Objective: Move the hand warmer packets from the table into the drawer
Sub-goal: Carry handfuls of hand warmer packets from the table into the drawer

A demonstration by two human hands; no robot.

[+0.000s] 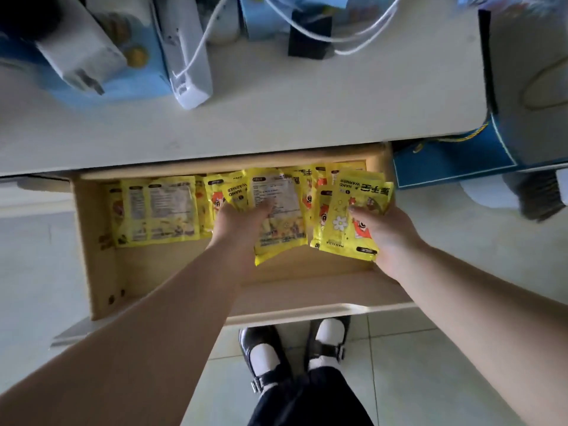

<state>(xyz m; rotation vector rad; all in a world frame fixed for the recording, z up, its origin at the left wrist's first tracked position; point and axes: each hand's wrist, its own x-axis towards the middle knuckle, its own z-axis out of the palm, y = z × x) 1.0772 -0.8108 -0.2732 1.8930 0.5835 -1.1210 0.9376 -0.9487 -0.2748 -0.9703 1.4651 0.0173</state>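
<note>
The wooden drawer (98, 272) is pulled out below the table edge. Several yellow hand warmer packets (163, 207) lie flat in its back left part. My left hand (236, 222) reaches into the middle of the drawer and grips a small stack of packets (279, 216), back sides up. My right hand (390, 238) holds another bunch of packets (350, 222) at the drawer's right side, printed fronts facing up. More packets lie behind both stacks, partly hidden under the tabletop.
The white tabletop (276, 118) carries a white power strip (187, 56) with cables, blue boxes (129, 84) and a black block (309, 35). A blue gift bag (455, 161) stands at the right. My shoes (295, 352) are on the tiled floor below the drawer front.
</note>
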